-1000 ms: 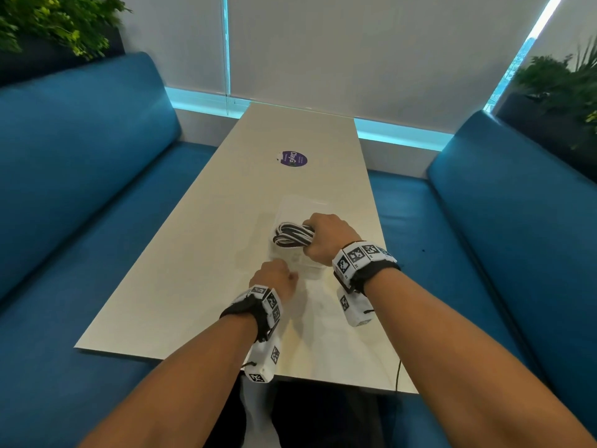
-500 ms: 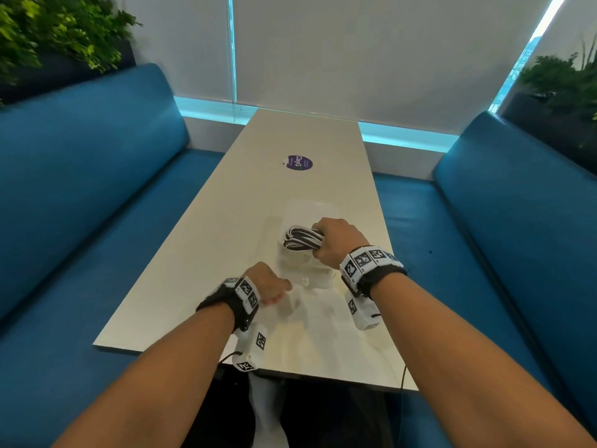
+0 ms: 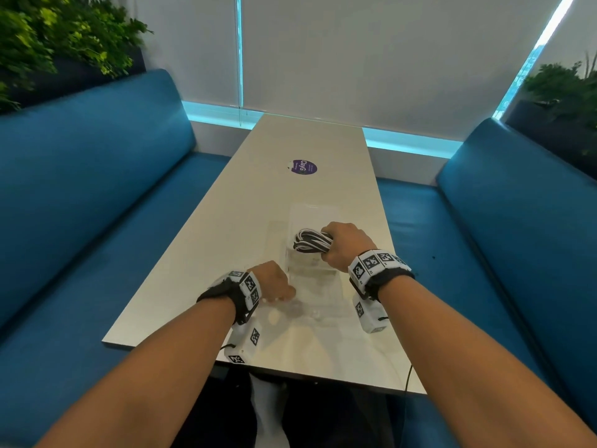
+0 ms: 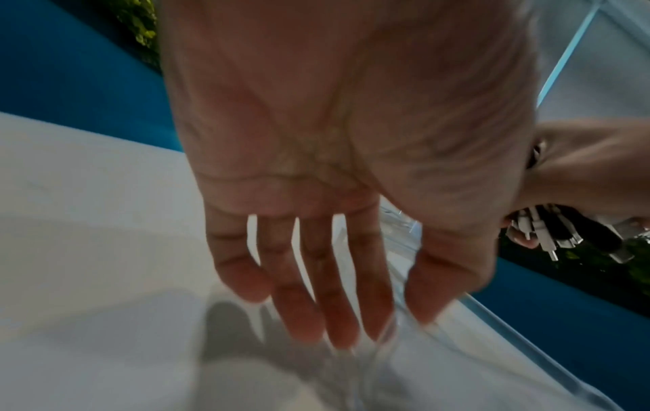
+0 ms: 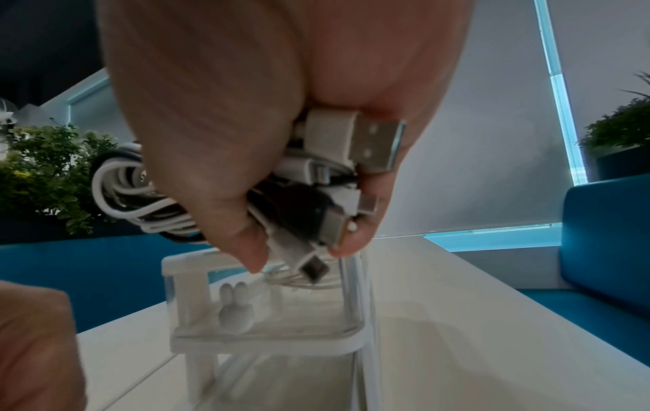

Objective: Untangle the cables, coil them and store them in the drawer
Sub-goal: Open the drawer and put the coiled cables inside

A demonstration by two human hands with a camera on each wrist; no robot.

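My right hand (image 3: pixel 340 244) grips a coiled bundle of black and white cables (image 3: pixel 310 242) and holds it just above a small clear plastic drawer unit (image 3: pixel 307 270) on the table. In the right wrist view the right hand (image 5: pixel 299 254) is curled round the cables (image 5: pixel 119 194), with several USB plugs (image 5: pixel 369 139) sticking out of the fist. A clear drawer (image 3: pixel 326 302) with a rabbit-shaped knob (image 5: pixel 232 311) sticks out of the unit toward me. My left hand (image 3: pixel 279 287) lies beside that drawer; its left fingers (image 4: pixel 337 311) are straight and spread, with the tips at the drawer's clear rim (image 4: pixel 453 336).
The long white table (image 3: pixel 226 227) carries a purple round sticker (image 3: pixel 302 167) farther back. Blue benches (image 3: pixel 90 189) run along both sides, the right one (image 3: pixel 517 221) close to my right arm. Plants (image 3: pixel 48 37) stand behind the benches.
The clear drawer has slid out of the unit toward me while my left hand drew back with it. The right hand kept the cable bundle above the unit.
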